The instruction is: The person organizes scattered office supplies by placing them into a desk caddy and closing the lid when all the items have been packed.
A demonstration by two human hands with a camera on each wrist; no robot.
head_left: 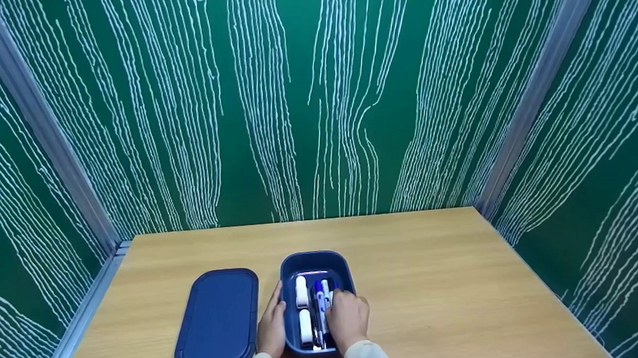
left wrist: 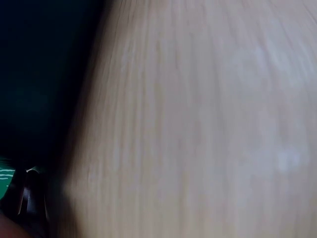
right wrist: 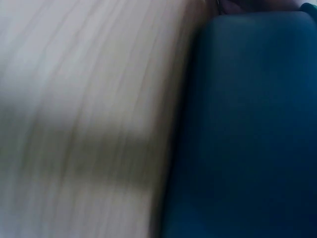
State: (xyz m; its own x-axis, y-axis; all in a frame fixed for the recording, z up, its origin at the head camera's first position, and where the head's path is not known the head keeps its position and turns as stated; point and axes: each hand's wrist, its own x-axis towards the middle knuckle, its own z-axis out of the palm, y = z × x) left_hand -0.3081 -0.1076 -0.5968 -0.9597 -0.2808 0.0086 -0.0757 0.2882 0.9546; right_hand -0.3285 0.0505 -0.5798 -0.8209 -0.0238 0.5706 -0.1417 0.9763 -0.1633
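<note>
A dark blue open box (head_left: 317, 258) stands on the table. Inside lie two white rounded items (head_left: 304, 326) at the left and several markers (head_left: 320, 304) with blue and white parts. My left hand (head_left: 272, 329) rests along the box's left outer wall, fingers stretched forward and thumb near the rim. Over the right side of the box, my right hand (head_left: 349, 316) reaches in with curled fingers and pinches a marker; its fingertips are mostly hidden. The box's side wall (right wrist: 247, 129) fills much of the right wrist view.
A dark blue lid (head_left: 219, 318) lies flat left of the box. The light wooden table (head_left: 455, 295) extends to the right. Green panels (head_left: 355, 121) with white wavy lines and metal posts (head_left: 524, 113) stand around its back and sides.
</note>
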